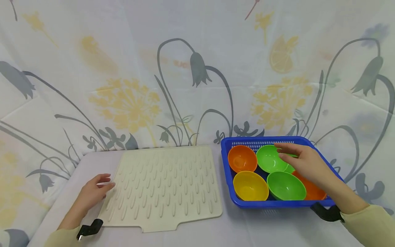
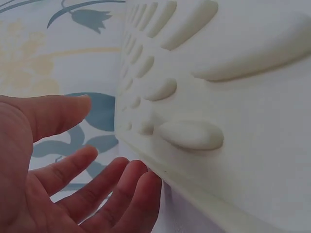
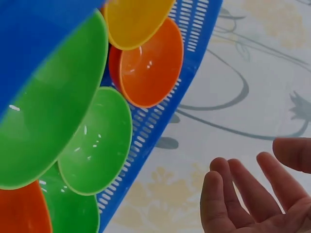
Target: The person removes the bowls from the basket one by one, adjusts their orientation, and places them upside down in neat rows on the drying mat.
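Observation:
My left hand [image 1: 92, 192] is beside the left edge of a cream ridged board [image 1: 166, 181], its fingers relaxed and holding nothing. In the left wrist view the fingertips [image 2: 148, 182] come right up to the board's rim; whether they touch it I cannot tell. Over the right part of a blue basket [image 1: 228, 185] hovers my right hand [image 1: 308, 164], fingers loosely extended and nothing in them. Inside the basket are an orange bowl [image 1: 242, 159], a yellow bowl [image 1: 250, 186], a green bowl [image 1: 286, 185] and more green and orange bowls, some partly hidden by the right hand and forearm.
The board lies flat on a white-covered table [image 1: 234, 226], with a tab at its front edge. A floral-patterned cloth [image 1: 185, 103] hangs behind the board and basket. Black wrist mounts [image 1: 90, 228] sit on both forearms.

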A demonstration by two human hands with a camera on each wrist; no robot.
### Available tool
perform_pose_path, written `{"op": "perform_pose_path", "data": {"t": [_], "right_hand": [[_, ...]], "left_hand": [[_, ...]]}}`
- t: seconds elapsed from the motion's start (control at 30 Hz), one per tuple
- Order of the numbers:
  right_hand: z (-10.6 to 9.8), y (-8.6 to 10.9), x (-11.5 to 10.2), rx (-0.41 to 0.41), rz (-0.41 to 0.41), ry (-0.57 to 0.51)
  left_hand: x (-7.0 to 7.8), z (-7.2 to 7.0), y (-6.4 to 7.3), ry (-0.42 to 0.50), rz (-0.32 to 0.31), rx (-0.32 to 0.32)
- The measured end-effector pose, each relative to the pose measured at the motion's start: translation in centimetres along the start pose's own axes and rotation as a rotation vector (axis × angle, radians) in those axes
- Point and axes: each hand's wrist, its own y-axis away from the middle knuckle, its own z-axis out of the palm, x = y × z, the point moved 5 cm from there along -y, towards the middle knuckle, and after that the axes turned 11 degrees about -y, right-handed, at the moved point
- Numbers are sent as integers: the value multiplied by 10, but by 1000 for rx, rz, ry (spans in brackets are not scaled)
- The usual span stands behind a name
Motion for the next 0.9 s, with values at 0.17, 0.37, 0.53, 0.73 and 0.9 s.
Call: {"op": "perform_pose_path", "data": {"t": [0.17, 0.37, 0.53, 0.73, 0.9], "right_hand": [[3, -16, -3, -11, -19, -14], [11, -34, 0, -32, -16, -51], [21, -51, 4, -90, -3, -96], [32, -72, 12, -169, -4, -150], [42, -88, 20, -228, -2, -207]], "left_hand": [[-1, 3, -5, -46, 3, -1], [-1, 4, -8, -104, 25, -19], [-2, 4, -11, -130, 59, -15], [1, 5, -13, -118, 47, -39], [-2, 3, -10, -141, 43, -40]]}}
